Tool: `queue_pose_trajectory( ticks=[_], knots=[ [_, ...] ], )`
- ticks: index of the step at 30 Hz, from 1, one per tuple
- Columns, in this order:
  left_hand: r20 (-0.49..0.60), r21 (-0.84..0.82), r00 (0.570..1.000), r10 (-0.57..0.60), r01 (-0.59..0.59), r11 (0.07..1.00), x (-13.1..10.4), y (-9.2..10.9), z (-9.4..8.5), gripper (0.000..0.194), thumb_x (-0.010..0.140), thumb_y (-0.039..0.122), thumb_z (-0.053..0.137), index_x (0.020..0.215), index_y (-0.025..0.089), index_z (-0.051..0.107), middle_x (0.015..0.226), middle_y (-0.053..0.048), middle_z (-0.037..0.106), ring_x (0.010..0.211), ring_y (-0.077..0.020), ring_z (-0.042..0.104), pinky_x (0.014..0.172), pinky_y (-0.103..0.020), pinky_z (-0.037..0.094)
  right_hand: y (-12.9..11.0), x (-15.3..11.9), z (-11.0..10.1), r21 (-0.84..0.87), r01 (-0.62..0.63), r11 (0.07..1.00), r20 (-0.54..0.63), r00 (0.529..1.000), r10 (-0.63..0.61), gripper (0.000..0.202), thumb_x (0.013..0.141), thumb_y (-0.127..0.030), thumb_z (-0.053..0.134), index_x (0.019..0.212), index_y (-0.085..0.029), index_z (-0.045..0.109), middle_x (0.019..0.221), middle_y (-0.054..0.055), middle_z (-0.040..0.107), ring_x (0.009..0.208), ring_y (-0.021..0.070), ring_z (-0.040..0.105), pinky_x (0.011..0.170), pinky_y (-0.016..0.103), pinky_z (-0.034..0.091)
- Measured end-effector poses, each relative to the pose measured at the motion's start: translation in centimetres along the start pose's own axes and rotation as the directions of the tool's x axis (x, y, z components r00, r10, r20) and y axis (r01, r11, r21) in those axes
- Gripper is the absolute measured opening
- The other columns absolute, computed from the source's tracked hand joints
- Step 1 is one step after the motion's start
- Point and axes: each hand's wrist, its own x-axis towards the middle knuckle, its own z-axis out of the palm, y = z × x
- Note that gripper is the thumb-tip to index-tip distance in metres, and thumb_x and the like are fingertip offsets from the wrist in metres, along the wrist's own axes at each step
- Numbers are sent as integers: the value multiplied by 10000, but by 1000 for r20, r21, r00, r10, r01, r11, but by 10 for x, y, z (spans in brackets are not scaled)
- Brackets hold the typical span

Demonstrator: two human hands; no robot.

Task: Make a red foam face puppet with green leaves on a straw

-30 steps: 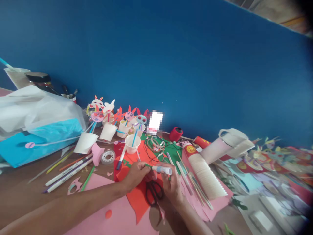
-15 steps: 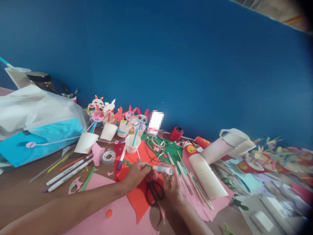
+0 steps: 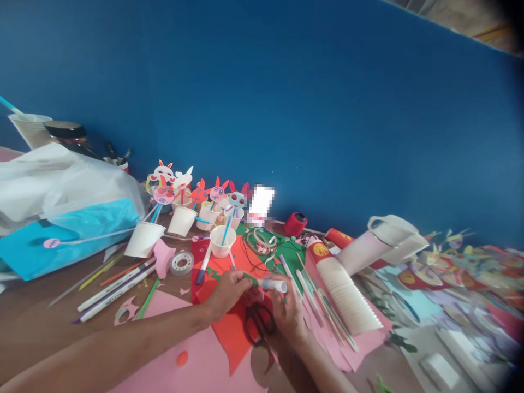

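Note:
Above the orange paper [image 3: 229, 333], my right hand [image 3: 289, 314] is closed around a white glue stick [image 3: 275, 285] with a pale blue band. It points left toward my left hand [image 3: 229, 292]. The fingers of my left hand pinch a small green paper piece [image 3: 254, 282], mostly hidden, right by the glue stick's tip. Black-handled scissors [image 3: 258, 323] lie just below both hands. Behind them stands a white paper cup [image 3: 222, 241] with a blue straw in it. A white marker with a dark cap [image 3: 203, 265] rests left of that cup.
Several paper cups with paper animal faces on straws [image 3: 182, 221] stand at the back left. A tape roll [image 3: 181, 263] and markers [image 3: 117, 292] lie left. Stacked paper cups [image 3: 347, 295] and a white jug [image 3: 374, 243] are on the right. Pink paper [image 3: 196, 355] lies in front.
My right hand's glue stick has shifted slightly left, closer to the green paper in my left hand. Everything else stays in place.

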Motion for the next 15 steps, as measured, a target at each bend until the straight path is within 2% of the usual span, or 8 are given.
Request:
queue_pose_trajectory(
  ticks=[2,4,7,9,12,15],
  knots=[
    [-14,-23,1000,-7,7,1000,0,2,-1,187,686,259,481,634,114,587,587,-56,665,521,-147,597,516,-262,462,-1,5,-5,95,-54,994,-35,998,58,193,861,-283,420,953,-177,552,889,116,623,774,206,597,685,350,502],
    [-31,-42,999,-17,16,999,0,5,-2,163,683,259,480,635,123,556,597,-49,659,511,-136,587,508,-257,460,2,12,-9,253,-154,955,-93,979,182,217,872,-296,395,997,-173,523,895,100,622,710,179,600,645,325,502],
    [-36,-55,999,-36,34,998,1,7,-3,154,674,270,489,630,129,528,599,-44,649,467,-125,564,467,-253,444,12,20,-12,529,-290,798,-117,906,407,246,838,-352,450,1001,-182,522,827,45,620,634,151,586,581,285,488],
    [-26,-55,999,-37,36,998,1,7,-2,158,677,280,494,633,131,522,589,-36,643,446,-118,552,440,-240,424,20,22,-11,613,-333,717,-103,866,490,231,801,-359,507,958,-192,540,723,-7,592,584,124,556,550,248,464],
    [-7,-46,1000,-28,28,999,2,6,-2,169,688,292,508,645,129,522,572,-28,636,430,-107,542,426,-221,400,28,22,-8,683,-364,634,-70,831,552,192,776,-339,551,898,-191,549,609,-54,521,510,89,504,505,207,424],
    [9,-33,1000,-17,18,999,1,6,-2,177,685,301,538,645,129,523,581,-30,640,443,-104,548,451,-222,408,31,22,-7,706,-369,604,-31,837,546,198,772,-335,556,895,-182,534,660,-31,559,548,107,545,549,238,447]
  ],
)
